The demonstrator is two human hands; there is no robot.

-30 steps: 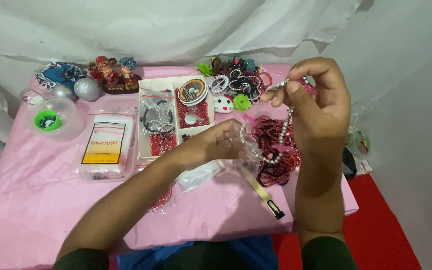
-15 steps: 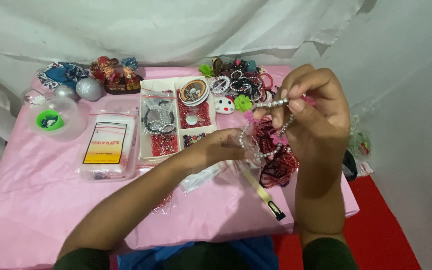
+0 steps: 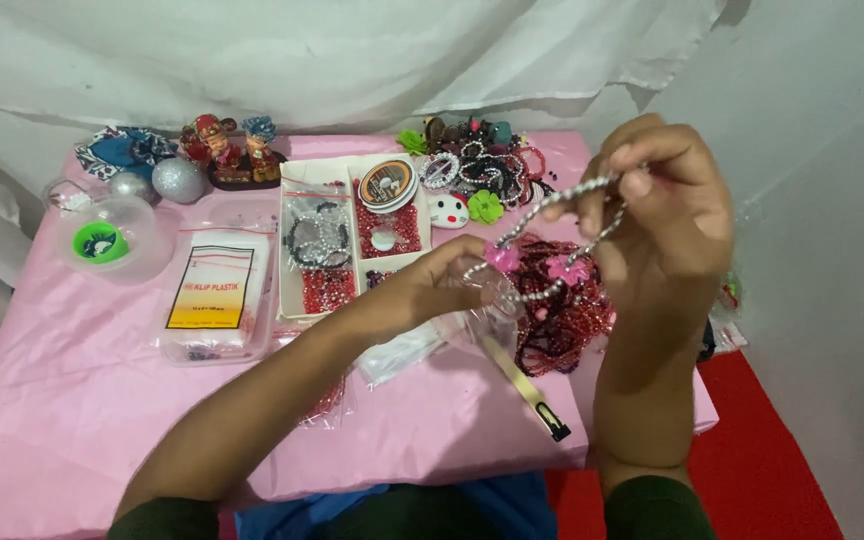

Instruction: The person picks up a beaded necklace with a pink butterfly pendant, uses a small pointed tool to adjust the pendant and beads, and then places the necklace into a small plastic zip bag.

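So the person's right hand is lifted up off the pink table, fingers pinching the top end of a silvery beaded bracelet that's hanging down in a loop with two little pink flower charms at the bottom. The left hand is reaching in from below and to the side, fingertips curled around a small clear plastic bag right under the dangling loop, gripping it loosely at the mouth as far as I can see. Just behind and under the right hand's fingers a heap of red beaded strands is lying on the table, and a thin black-tipped tool is sitting just below the bag. Past the left fingers, further from the person, a white divided tray is holding red beads and a spool, with a packet of plastic zip bags well off to that hand's outer side.
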